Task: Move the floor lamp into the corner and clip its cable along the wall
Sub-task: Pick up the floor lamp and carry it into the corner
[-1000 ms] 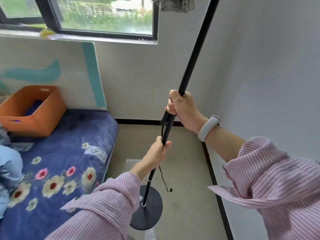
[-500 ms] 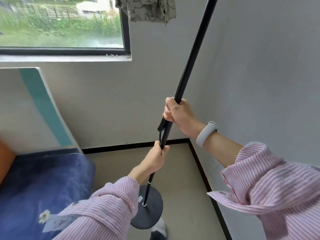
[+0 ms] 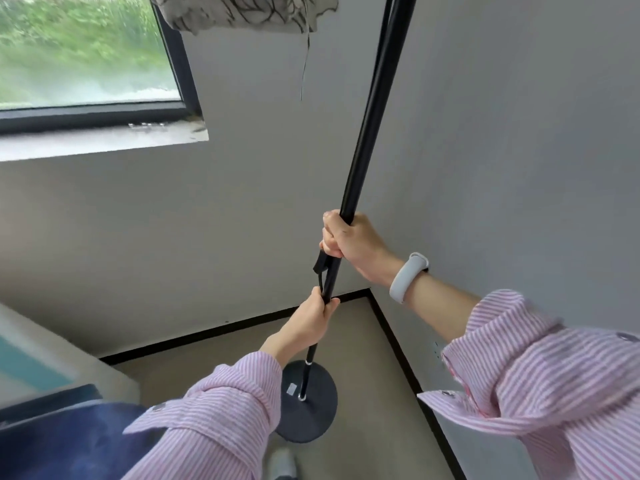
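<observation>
The floor lamp is a thin black pole point(image 3: 369, 126) on a round dark base point(image 3: 311, 407). The base rests on the beige floor, a short way out from the room corner point(image 3: 370, 289). My right hand point(image 3: 349, 242) grips the pole at mid height. Lower down, my left hand point(image 3: 313, 315) is closed around the pole too. A black cable loop with a small strap point(image 3: 321, 268) hangs against the pole between my two hands. The lamp's top is out of frame.
Grey walls meet at the corner, with a black skirting strip point(image 3: 221, 332) along the floor. A window point(image 3: 86, 64) is upper left, patterned fabric point(image 3: 242, 12) hangs at the top. A blue-covered bed point(image 3: 65, 441) lies lower left. My shoe point(image 3: 282, 462) is near the base.
My view has swung right and up toward the corner, so the orange bin and most of the bed have left the frame. Both hands keep their grip on the pole.
</observation>
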Action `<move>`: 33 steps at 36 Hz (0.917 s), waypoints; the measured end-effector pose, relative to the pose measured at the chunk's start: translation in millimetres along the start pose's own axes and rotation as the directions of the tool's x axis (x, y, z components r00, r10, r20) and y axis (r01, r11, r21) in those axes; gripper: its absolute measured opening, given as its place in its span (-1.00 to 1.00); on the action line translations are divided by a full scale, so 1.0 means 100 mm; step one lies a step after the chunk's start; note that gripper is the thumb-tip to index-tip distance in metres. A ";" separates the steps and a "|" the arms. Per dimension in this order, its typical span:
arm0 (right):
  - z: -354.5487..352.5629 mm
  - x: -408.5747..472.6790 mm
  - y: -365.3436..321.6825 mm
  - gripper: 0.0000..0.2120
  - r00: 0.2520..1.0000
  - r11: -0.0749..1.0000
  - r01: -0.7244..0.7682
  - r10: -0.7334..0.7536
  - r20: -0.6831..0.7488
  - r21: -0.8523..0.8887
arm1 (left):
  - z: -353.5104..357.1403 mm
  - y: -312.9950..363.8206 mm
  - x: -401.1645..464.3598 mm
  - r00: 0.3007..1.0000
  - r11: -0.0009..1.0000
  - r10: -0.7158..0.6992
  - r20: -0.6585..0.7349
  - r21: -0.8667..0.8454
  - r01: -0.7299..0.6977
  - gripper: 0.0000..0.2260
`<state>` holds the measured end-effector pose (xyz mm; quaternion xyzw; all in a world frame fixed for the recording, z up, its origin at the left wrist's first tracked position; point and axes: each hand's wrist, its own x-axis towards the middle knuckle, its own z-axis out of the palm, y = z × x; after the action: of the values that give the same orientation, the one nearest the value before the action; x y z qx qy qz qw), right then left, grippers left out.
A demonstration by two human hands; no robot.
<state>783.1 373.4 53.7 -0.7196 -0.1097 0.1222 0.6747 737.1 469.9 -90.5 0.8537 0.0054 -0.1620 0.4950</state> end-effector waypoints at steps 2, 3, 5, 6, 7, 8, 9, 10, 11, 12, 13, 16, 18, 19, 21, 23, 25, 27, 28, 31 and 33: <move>-0.04 0.21 0.06 -0.59 1.000 1.000 -0.016 0.016 -0.019 -0.022 | -0.06 -0.02 0.24 0.999 1.000 0.000 0.034 0.003 0.000 -0.79; -0.06 0.31 0.09 -0.59 0.999 0.999 -0.024 0.024 -0.023 -0.032 | -0.08 -0.04 0.36 0.999 1.000 0.000 0.050 0.002 0.000 -0.77; -0.12 0.51 0.16 -0.60 0.999 0.998 -0.033 0.031 -0.037 -0.049 | -0.11 -0.08 0.60 0.996 1.000 0.006 0.087 0.015 -0.007 -0.77; -0.15 0.60 0.20 -0.60 0.998 0.998 -0.037 0.035 -0.051 -0.054 | -0.12 -0.10 0.72 0.994 1.000 0.013 0.108 0.026 -0.016 -0.78; -0.19 0.69 0.25 -0.61 0.997 0.997 -0.044 0.040 -0.063 -0.057 | -0.13 -0.13 0.84 0.992 0.999 0.020 0.126 0.035 -0.025 -0.79; -0.22 0.77 0.29 -0.61 0.996 0.997 -0.054 0.050 -0.075 -0.061 | -0.13 -0.15 0.95 0.989 0.999 0.027 0.143 0.041 -0.033 -0.80; -0.25 0.84 0.33 -0.60 0.995 0.996 -0.063 0.058 -0.087 -0.062 | -0.13 -0.17 1.05 0.987 0.998 0.034 0.160 0.047 -0.042 -0.80; -0.28 0.90 0.38 -0.60 0.993 0.996 -0.072 0.065 -0.097 -0.061 | -0.12 -0.19 1.16 0.983 0.997 0.040 0.177 0.052 -0.050 -0.81; -0.31 0.97 0.43 -0.60 0.991 0.995 -0.080 0.074 -0.108 -0.060 | -0.11 -0.21 1.25 0.981 0.997 0.043 0.190 0.056 -0.055 -0.81; -0.35 1.02 0.48 -0.60 0.989 0.994 -0.091 0.083 -0.118 -0.059 | -0.10 -0.23 1.34 0.979 0.996 0.049 0.198 0.058 -0.062 -0.82; -0.38 1.08 0.53 -0.59 0.987 0.993 -0.100 0.092 -0.130 -0.056 | -0.08 -0.26 1.44 0.977 0.996 0.057 0.203 0.057 -0.070 -0.84; -0.50 1.25 0.72 -0.59 0.981 0.992 -0.117 0.107 -0.161 -0.051 | 0.01 -0.34 1.70 0.978 0.996 0.065 0.196 0.049 -0.076 -0.88; -0.58 1.36 0.88 -0.59 0.978 0.991 -0.117 0.105 -0.180 -0.058 | 0.09 -0.41 1.88 0.982 0.996 0.073 0.175 0.038 -0.080 -0.88; -0.65 1.44 1.02 -0.58 0.977 0.992 -0.109 0.095 -0.192 -0.060 | 0.17 -0.47 2.01 0.982 0.996 0.084 0.166 0.028 -0.090 -0.88; -0.73 1.52 1.17 -0.57 0.977 0.993 -0.100 0.086 -0.194 -0.066 | 0.26 -0.56 2.14 0.985 0.995 0.094 0.148 -0.004 -0.095 -0.86; -0.79 1.56 1.32 -0.57 0.980 0.992 -0.098 0.083 -0.178 -0.075 | 0.35 -0.65 2.25 0.987 0.995 0.098 0.130 -0.024 -0.096 -0.84; -0.86 1.63 1.55 -0.57 0.984 0.992 -0.085 0.069 -0.166 -0.097 | 0.49 -0.80 2.41 0.987 0.993 0.119 0.112 -0.031 -0.116 -0.81; -0.91 1.69 1.78 -0.56 0.985 0.990 -0.074 0.054 -0.161 -0.120 | 0.62 -0.95 2.57 0.989 0.992 0.124 0.084 -0.042 -0.121 -0.81; -0.93 1.72 1.88 -0.55 0.986 0.989 -0.071 0.050 -0.162 -0.131 | 0.68 -1.03 2.64 0.989 0.991 0.129 0.069 -0.055 -0.126 -0.82; -0.96 1.79 2.21 -0.54 0.989 0.987 -0.049 0.026 -0.149 -0.155 | 0.86 -1.29 2.82 0.987 0.985 0.151 0.053 -0.091 -0.146 -0.91; -1.00 1.85 2.44 -0.55 0.991 0.984 -0.033 0.009 -0.136 -0.173 | 0.96 -1.46 2.97 0.985 0.983 0.164 0.052 -0.098 -0.158 -0.95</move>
<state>988.5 322.6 -188.6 -0.7839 -0.0664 0.0703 0.6133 967.9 417.6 -341.2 0.8220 -0.0711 -0.1465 0.5457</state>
